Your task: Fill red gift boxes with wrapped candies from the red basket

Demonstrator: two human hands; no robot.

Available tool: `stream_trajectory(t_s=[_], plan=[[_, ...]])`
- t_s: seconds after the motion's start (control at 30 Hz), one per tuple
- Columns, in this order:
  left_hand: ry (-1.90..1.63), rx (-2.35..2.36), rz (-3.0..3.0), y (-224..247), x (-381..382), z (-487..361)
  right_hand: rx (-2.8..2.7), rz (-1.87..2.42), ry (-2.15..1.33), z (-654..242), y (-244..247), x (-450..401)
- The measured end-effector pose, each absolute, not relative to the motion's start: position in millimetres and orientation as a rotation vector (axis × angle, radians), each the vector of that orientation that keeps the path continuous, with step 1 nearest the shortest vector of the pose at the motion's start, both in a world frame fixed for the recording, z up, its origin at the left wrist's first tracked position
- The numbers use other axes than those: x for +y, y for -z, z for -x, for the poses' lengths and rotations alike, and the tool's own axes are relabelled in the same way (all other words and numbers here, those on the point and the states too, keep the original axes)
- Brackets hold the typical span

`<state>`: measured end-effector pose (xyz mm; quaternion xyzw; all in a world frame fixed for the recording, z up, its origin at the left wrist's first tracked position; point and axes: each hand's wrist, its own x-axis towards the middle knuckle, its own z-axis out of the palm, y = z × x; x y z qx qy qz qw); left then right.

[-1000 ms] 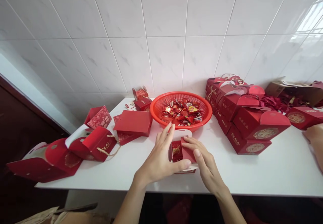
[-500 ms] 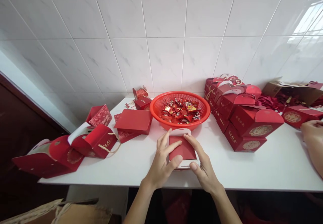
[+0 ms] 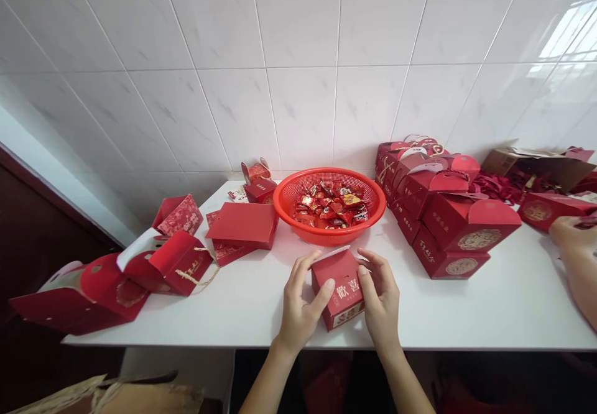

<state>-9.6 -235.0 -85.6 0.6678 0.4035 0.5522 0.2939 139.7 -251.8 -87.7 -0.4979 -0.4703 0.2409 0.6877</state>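
Observation:
A small red box with pale lettering stands on the white table near its front edge, with a flap raised at its back. My left hand grips its left side, the thumb on the top. On the right side, my right hand holds the same box, thumb near the top edge and fingers curled behind. Just behind the box sits an orange-red plastic basket holding several wrapped candies.
Stacked red boxes stand to the right. Open red boxes and a flat red box lie left. At the far right are a cardboard box and another person's hand. The white table ends in front.
The top flap with lettering now covers the box, where the inner panel and white-edged flaps showed before. Both hands have shifted to grip its sides. The view has moved slightly.

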Motion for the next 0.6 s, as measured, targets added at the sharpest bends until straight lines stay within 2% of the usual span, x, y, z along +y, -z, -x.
stream_trajectory(t_s=[0.17,0.43,0.6], plan=[[-1.456,1.097,-1.803,80.1,-237.4,2.0,-1.084,1.196,-0.357,-139.2,83.9,-260.2],[-1.414,1.026,-1.623,84.3,-238.4,-14.7,-1.675,1.366,-0.053,-145.6,88.1,-289.0],[-1.253,0.818,-1.639,85.0,-242.2,-11.8,-1.652,1.449,-0.055,-165.2,88.2,-296.3]])
